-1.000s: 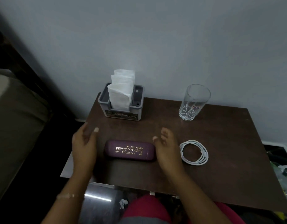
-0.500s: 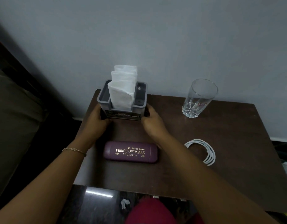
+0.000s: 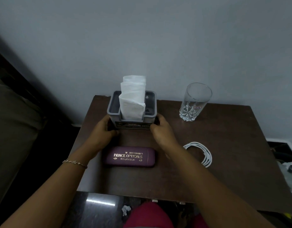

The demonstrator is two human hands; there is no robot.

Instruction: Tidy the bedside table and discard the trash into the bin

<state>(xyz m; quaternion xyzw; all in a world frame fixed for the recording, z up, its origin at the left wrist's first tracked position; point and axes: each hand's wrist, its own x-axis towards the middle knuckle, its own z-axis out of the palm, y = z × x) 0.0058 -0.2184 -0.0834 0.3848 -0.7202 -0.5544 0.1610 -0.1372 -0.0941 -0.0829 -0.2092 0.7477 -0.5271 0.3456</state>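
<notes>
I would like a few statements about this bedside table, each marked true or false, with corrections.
1. The left hand and the right hand grip the grey tissue holder at its sides. True.
2. The glass lies on its side. False: it stands upright.
3. The purple spectacle case lies between the holder and the person. True.
4. The white cable is coiled left of the case. False: it lies to its right.

A plain grey-blue wall (image 3: 158, 38) fills the far side. At the left lies a bed (image 3: 12, 129) with an olive-brown cover, a dark frame (image 3: 26, 86) running along its far edge. The glossy dark floor (image 3: 96, 216), near, shows a bright streak of light.
</notes>
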